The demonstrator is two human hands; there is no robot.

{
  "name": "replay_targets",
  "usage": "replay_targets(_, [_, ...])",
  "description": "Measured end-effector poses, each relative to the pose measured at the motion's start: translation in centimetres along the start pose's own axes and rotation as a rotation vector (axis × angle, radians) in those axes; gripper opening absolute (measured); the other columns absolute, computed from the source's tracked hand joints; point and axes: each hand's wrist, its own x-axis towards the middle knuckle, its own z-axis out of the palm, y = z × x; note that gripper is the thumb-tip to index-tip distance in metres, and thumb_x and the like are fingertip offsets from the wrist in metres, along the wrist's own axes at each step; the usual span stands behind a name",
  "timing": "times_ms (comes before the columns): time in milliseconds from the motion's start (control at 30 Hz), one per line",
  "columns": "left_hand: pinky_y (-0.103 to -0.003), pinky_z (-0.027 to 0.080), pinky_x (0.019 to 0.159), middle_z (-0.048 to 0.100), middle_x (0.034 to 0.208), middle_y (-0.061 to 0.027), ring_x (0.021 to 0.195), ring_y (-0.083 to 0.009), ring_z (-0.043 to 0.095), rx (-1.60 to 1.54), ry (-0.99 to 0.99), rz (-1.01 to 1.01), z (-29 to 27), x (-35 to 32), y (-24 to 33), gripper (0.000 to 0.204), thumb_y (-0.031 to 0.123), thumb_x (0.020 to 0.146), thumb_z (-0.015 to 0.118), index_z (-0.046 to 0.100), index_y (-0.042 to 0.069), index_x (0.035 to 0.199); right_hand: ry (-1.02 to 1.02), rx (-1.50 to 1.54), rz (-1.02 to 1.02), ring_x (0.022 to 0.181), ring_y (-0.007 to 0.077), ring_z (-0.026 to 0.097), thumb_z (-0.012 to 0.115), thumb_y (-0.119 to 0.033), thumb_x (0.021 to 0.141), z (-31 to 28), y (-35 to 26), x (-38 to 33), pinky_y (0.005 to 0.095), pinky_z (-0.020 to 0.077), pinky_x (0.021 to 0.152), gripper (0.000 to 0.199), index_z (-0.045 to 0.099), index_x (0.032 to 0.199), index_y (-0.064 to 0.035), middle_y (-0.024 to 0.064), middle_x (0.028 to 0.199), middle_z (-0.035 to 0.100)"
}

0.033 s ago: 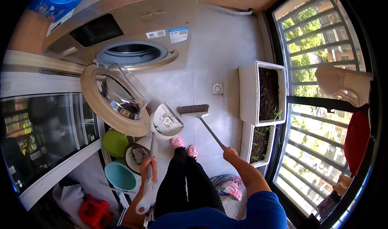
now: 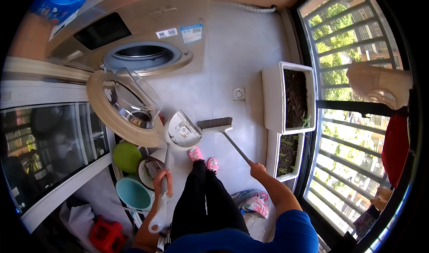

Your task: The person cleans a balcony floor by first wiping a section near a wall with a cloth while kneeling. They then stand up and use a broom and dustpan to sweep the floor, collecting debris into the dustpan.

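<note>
My left hand (image 2: 162,181) is wrapped round the long grey-and-white handle of a dustpan (image 2: 190,138). The white pan lies low over the floor, its front edge turned to the right, with a small pale patch inside. In my right hand (image 2: 257,169) is the thin grey stick of a broom (image 2: 219,127). Its dark bristles are just right of the pan's lip, a narrow gap between them. Fingers of both hands are closed on the handles.
An open washing machine door (image 2: 125,107) juts out at left. Below it stand a teal bucket (image 2: 134,193), a green round thing (image 2: 127,157) and a bin (image 2: 149,172). White planters (image 2: 273,99) line the right, beside barred windows. A floor drain (image 2: 239,94) and plastic bags (image 2: 252,206) are also there.
The broom head has come slightly toward me over the floor tiles. The dustpan keeps about the same place, and the whole view has shifted a little.
</note>
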Motion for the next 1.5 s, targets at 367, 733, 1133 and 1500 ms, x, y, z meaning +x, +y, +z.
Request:
replay_targets(367, [-0.030,0.043,0.062,0.055,0.071,-0.0146,0.064,-0.0245,0.054,0.155,-0.233,0.105,2.9,-1.4,-0.2,0.008,0.004,0.080,0.054,0.053,-0.004,0.077,-0.001,0.229,0.183,0.084,0.0369,0.060,0.048,-0.014,0.076,10.8,7.7,-11.4,0.0433,0.0486,0.073,0.046,0.049,0.121,-0.0219,0.0204,0.091,0.061])
replay_targets(733, [-0.033,0.042,0.054,0.053,0.064,-0.0140,0.056,-0.0268,0.052,0.196,-0.438,0.228,3.8,-5.1,-4.6,0.008,0.005,0.077,0.056,0.053,-0.001,0.072,0.308,0.637,0.486,0.082,0.0433,0.057,0.043,-0.013,0.077,17.6,2.0,-13.4,0.0476,0.0464,0.073,0.037,0.050,0.113,-0.0066,0.0295,0.084,0.058])
replay_targets(1133, [-0.031,0.037,0.047,0.046,0.056,-0.0093,0.049,-0.0179,0.047,0.174,-0.548,0.200,2.2,-4.6,-8.4,0.019,0.009,0.079,0.056,0.047,0.000,0.065,0.185,1.103,0.206,0.096,0.0426,0.053,0.047,-0.018,0.077,22.0,-19.3,-15.0,0.0442,0.0417,0.086,0.046,0.044,0.122,-0.0055,0.0306,0.100,0.054])
replay_targets(1500, [-0.033,0.037,0.052,0.048,0.061,-0.0121,0.055,-0.0239,0.047,0.095,-0.585,0.267,-2.3,-6.7,-6.2,0.023,0.011,0.080,0.059,0.047,-0.001,0.064,0.245,1.108,0.200,0.061,0.0206,0.062,0.055,-0.013,0.079,23.3,-17.0,-33.7,0.0322,0.0480,0.054,0.038,0.046,0.113,0.0009,0.0158,0.068,0.060])
